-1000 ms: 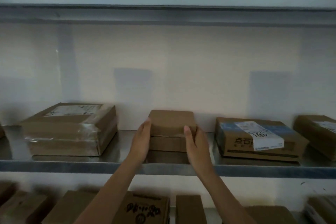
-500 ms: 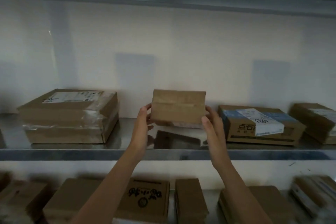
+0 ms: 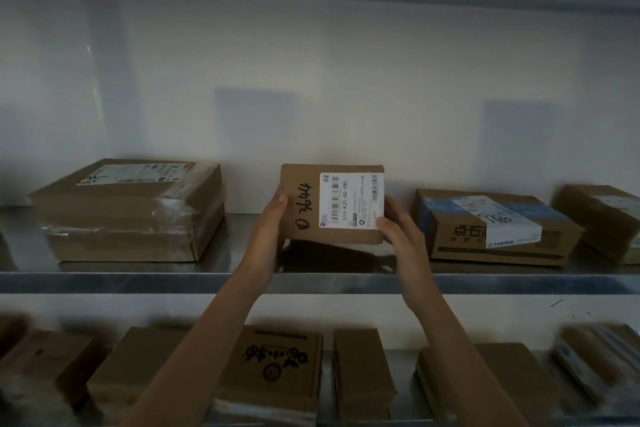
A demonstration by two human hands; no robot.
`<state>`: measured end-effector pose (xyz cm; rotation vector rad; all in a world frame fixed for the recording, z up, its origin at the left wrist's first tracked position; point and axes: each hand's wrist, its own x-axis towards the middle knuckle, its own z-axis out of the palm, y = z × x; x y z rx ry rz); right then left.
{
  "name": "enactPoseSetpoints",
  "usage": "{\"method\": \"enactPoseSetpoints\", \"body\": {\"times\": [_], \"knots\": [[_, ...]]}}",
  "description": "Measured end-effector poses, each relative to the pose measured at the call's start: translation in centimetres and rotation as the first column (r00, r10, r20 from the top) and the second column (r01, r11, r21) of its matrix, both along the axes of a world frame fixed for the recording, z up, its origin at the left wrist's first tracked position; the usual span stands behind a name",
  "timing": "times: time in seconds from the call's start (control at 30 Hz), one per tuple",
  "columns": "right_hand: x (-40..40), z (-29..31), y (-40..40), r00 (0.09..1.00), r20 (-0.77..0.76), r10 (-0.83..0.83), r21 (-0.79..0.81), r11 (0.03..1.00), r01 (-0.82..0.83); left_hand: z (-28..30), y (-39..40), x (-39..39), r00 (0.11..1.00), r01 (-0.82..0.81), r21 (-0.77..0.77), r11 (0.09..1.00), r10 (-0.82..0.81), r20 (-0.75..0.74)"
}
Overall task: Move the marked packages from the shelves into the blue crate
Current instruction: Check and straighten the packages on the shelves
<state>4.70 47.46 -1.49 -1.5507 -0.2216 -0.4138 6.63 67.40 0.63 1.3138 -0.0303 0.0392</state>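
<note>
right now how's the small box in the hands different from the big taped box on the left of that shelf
The small box is tipped up, label side facing the camera, held by the left hand and right hand; the big taped box lies flat on the shelf, untouched. The small box bears handwritten marks; the big taped box is wrapped in clear tape. Both are brown cardboard with white labels.

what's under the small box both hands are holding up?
Under the small brown cardboard box, gripped by the left hand and right hand, lies bare metal shelf with the box's dark reflection. Its underside and the shelf directly behind it are hidden.
</note>
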Motion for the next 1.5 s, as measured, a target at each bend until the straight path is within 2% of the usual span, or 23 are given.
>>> {"method": "enactPoseSetpoints", "body": {"times": [0.2,0.33,0.4,0.53,0.63,0.73,0.8,0.97,1.13,1.23,1.33,1.5], "knots": [[-0.2,0.6,0.2,0.994,-0.082,-0.067,0.058,0.996,0.072,0.4,-0.1,-0.5,0.989,-0.026,0.048,0.999,0.019,0.147],[-0.2,0.7,0.3,0.983,-0.146,-0.116,0.092,0.987,0.130,0.4,-0.3,-0.4,0.999,-0.028,0.050,0.998,0.030,-0.021],[-0.4,0.8,0.3,0.984,-0.138,-0.113,0.090,0.988,0.126,0.4,-0.3,-0.3,0.998,-0.037,0.056,0.998,0.040,-0.053],[-0.9,1.0,0.2,0.996,-0.040,-0.082,0.073,0.994,0.085,0.4,-0.1,0.4,0.993,-0.021,0.002,1.000,0.021,-0.116],[-1.5,1.6,0.9,0.984,0.125,-0.127,0.059,0.991,0.120,0.3,-0.4,0.7,0.973,-0.028,-0.047,0.999,0.016,-0.232],[-2.1,2.5,2.4,0.942,0.274,-0.193,0.026,0.981,0.194,0.2,-0.3,0.8,0.989,-0.083,-0.003,0.997,0.082,-0.126],[-2.6,3.0,3.2,0.918,0.332,-0.219,-0.012,0.972,0.237,0.1,-0.2,0.8,0.991,-0.078,-0.006,0.997,0.077,-0.109],[-3.0,2.9,3.7,0.900,0.364,-0.242,-0.046,0.960,0.277,0.1,0.1,0.8,0.997,-0.042,-0.007,0.999,0.042,-0.069],[-3.0,1.2,2.5,0.952,0.230,-0.204,-0.192,0.949,0.250,-0.4,0.6,0.3,0.997,0.052,-0.053,0.997,-0.049,0.059],[-2.7,0.4,1.7,0.969,0.106,-0.224,-0.294,0.924,0.246,-0.2,0.4,-0.4,0.991,0.087,0.027,0.996,-0.090,0.099],[-2.1,-0.1,1.1,0.966,-0.025,-0.258,-0.298,0.924,0.239,0.1,-0.1,-1.1,0.993,0.029,0.154,0.988,-0.046,0.112],[-1.3,0.1,0.6,0.950,-0.151,-0.275,-0.165,0.954,0.250,-0.2,-0.5,-1.9,0.971,-0.078,0.326,0.942,-0.002,0.240]]}}
